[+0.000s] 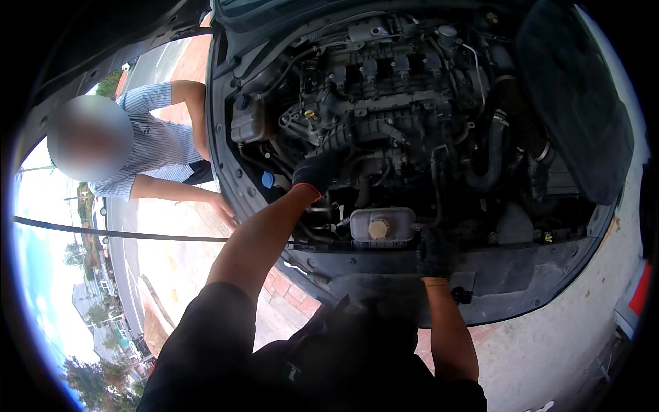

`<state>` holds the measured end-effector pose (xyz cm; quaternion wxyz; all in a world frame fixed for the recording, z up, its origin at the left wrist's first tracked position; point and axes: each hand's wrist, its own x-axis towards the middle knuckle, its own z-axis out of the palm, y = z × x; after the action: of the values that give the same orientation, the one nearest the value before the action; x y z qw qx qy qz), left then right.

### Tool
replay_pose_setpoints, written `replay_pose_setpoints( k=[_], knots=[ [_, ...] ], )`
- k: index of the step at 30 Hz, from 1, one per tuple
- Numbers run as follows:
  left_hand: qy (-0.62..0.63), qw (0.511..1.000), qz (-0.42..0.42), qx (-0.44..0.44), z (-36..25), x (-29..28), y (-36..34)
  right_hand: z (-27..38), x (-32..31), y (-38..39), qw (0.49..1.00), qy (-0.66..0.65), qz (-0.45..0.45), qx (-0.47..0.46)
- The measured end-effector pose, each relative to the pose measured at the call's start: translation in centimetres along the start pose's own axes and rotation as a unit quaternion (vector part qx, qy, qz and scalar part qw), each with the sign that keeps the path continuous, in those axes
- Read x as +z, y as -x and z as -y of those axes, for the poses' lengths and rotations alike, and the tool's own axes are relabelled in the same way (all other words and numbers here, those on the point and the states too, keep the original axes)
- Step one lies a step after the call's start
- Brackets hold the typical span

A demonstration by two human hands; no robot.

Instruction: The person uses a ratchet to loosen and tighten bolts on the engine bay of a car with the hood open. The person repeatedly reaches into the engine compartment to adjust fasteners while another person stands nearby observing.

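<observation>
My left hand [317, 170], in a black glove with an orange cuff, reaches down into the engine bay beside the engine block [384, 117]. Its fingers are lost in the dark parts there. By the front edge of the bay, my right hand [435, 255], also black-gloved, is just right of a translucent reservoir [405, 220] with a tan cap [378, 228]. Its fingers blend into the dark parts around it, so whether it grips anything does not show. A blue cap [267, 180] sits left of my left hand, and a yellow dipstick handle [310, 115] lies farther back.
A person in a striped shirt [161, 127] leans at the car's left side, one hand [223, 209] by the fender. A thin rod [123, 234] crosses at left. A dark engine cover-like panel [576, 103] rests at far right; a black hose [491, 158] curves beside the engine.
</observation>
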<state>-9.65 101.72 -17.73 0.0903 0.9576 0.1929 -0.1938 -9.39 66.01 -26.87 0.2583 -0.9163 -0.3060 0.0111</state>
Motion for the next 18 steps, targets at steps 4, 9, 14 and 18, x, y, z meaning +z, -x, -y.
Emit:
replay_pose_setpoints(
  k=[4, 9, 14, 18],
  knots=[
    [-0.047, 0.998, 0.018, -0.047, -0.1, -0.3, -0.1, -0.4, 0.4, 0.2, 1.000, -0.011, 0.001, 0.005],
    [-0.066, 0.991, -0.092, 0.068, 2.6, 3.2, -0.8, -0.1, 0.4, 0.1, 1.000, -0.012, -0.023, -0.017],
    [0.012, 1.000, -0.020, 0.000, 1.3, 1.8, -0.6, -0.9, 1.1, 1.0, 1.000, -0.016, 0.008, 0.013],
    [-0.037, 0.996, 0.030, -0.080, 0.2, 0.3, -0.4, -0.8, 1.1, 0.9, 1.000, -0.004, -0.004, 0.009]
  ],
)
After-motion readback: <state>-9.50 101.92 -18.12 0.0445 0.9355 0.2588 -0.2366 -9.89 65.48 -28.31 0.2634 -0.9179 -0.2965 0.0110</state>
